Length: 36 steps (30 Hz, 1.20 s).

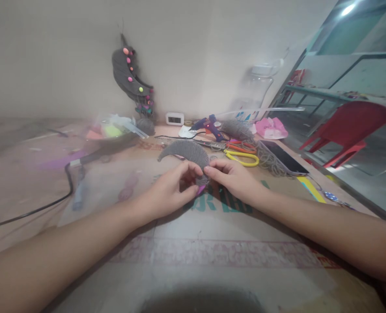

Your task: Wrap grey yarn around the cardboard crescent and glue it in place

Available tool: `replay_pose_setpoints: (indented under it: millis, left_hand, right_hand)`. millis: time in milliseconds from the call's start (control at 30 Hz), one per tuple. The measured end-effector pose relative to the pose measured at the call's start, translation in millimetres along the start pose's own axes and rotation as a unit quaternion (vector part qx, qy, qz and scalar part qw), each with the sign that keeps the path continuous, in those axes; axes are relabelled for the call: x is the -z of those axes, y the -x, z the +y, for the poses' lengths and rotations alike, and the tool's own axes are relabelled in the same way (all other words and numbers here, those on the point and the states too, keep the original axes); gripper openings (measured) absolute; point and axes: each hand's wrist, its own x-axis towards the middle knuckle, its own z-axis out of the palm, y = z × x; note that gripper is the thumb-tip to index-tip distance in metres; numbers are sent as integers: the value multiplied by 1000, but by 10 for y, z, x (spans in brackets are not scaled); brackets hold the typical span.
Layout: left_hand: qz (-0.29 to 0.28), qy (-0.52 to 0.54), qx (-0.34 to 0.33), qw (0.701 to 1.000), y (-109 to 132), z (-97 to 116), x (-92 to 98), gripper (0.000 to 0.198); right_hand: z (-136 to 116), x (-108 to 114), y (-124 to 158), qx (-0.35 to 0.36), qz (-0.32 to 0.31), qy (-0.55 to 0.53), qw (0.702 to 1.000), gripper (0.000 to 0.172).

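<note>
Across the head view, fingers partly hide the lower end of the gray yarn-wrapped crescent (pixel 189 150); left hand (pixel 176 188) and right hand (pixel 233 177) both pinch it there, its blurred curve arching beyond them.

Crescent's (pixel 189 150) lower end partly behind left hand (pixel 172 188). Cable (pixel 46 209) cut off, left edge. Bluish stick (pixel 78 196) blurred, unidentifiable.

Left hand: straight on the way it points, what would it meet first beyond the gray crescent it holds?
Probably the right hand, whose fingertips sit just ahead of the left hand at the gray crescent, though depth is unclear.
</note>
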Motion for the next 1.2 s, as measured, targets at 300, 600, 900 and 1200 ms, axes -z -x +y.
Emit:
replay_pose_setpoints:
  millis: [300, 600, 900, 1200]
  left_hand:
    - [-3, -12, -1, 1000, 0, 2, -2, 28]
    - [4, 12, 25, 1000, -20, 34, 4, 17]
    - [85, 105, 59, 989, -51, -39, 33, 21]
    - [87, 51, 94, 990, -92, -63, 86, 32]
  right_hand:
    - [9, 5, 4, -2, -2, -2, 1000, 28]
    - [-7, -13, -8, 14, -7, 14, 1000, 31]
    - [-8, 19, -10, 2, 41, -5, 999, 29]
    - [-25, 9, -15, 2, 35, -8, 999, 29]
